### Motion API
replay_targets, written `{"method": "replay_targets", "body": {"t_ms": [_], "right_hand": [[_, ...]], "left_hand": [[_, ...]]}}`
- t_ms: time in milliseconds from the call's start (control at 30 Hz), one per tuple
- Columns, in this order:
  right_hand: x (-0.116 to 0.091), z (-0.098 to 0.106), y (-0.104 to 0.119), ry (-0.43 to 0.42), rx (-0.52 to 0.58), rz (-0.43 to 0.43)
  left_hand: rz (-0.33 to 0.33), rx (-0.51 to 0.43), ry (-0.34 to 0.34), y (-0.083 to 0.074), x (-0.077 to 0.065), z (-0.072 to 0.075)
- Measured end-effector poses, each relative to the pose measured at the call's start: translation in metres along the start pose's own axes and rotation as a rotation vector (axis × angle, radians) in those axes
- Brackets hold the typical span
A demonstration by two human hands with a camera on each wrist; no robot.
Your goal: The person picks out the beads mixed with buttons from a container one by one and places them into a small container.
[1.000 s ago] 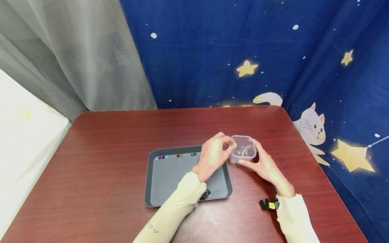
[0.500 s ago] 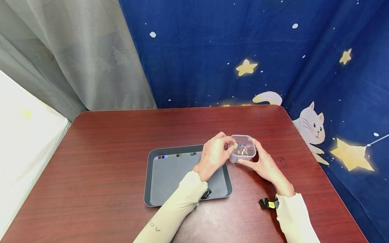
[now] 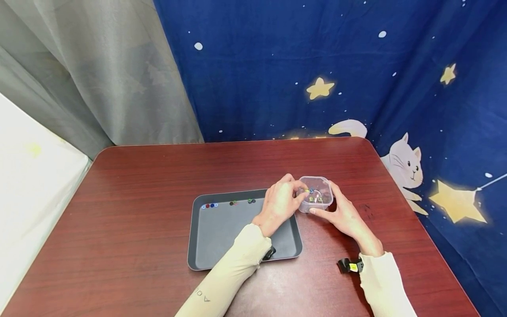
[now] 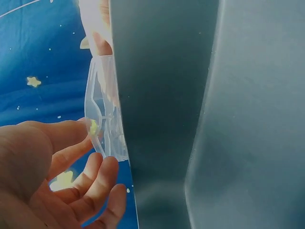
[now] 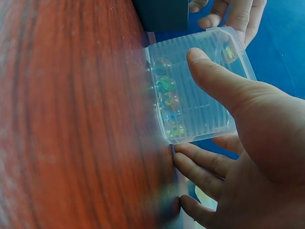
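Observation:
Yellowish glass marble (image 5: 230, 52) is pinched between thumb and fingers of my left hand (image 3: 278, 200), just inside the rim of a clear plastic box (image 3: 321, 207). Through the box wall, that marble (image 4: 93, 127) shows in the left wrist view. My right hand (image 3: 345, 215) grips the box from the right, thumb on the near side. Several more marbles (image 5: 165, 84) lie on the box floor, green, blue and clear. The box stands upright on the table, beside the tray's right end.
A dark grey tray (image 3: 222, 237) lies under my left forearm on the reddish wooden table (image 3: 130, 220). Along its far side sit small groups of marbles: a row of blue and red ones (image 3: 207, 206), a dark and green group (image 3: 233, 203), and a green-blue group (image 3: 251, 201).
My left fingers and the yellowish marble have dipped slightly lower into the box. The right hand, the box and the tray stay in place.

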State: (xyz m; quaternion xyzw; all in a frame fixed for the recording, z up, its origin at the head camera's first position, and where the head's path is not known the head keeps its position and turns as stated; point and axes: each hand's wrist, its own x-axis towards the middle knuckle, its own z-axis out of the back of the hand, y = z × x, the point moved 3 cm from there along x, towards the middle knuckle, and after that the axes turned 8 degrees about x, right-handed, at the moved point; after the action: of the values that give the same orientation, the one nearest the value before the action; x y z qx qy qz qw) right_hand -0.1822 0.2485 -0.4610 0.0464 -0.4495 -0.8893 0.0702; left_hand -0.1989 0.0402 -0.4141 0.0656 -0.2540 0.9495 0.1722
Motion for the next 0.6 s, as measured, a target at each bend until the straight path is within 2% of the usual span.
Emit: {"method": "replay_targets", "body": {"t_ms": [600], "right_hand": [[-0.0003,-0.0004,0.0007,-0.001,-0.006,-0.006]], "left_hand": [[0.027,-0.01,0.048,0.0028,0.0,-0.0029]]}}
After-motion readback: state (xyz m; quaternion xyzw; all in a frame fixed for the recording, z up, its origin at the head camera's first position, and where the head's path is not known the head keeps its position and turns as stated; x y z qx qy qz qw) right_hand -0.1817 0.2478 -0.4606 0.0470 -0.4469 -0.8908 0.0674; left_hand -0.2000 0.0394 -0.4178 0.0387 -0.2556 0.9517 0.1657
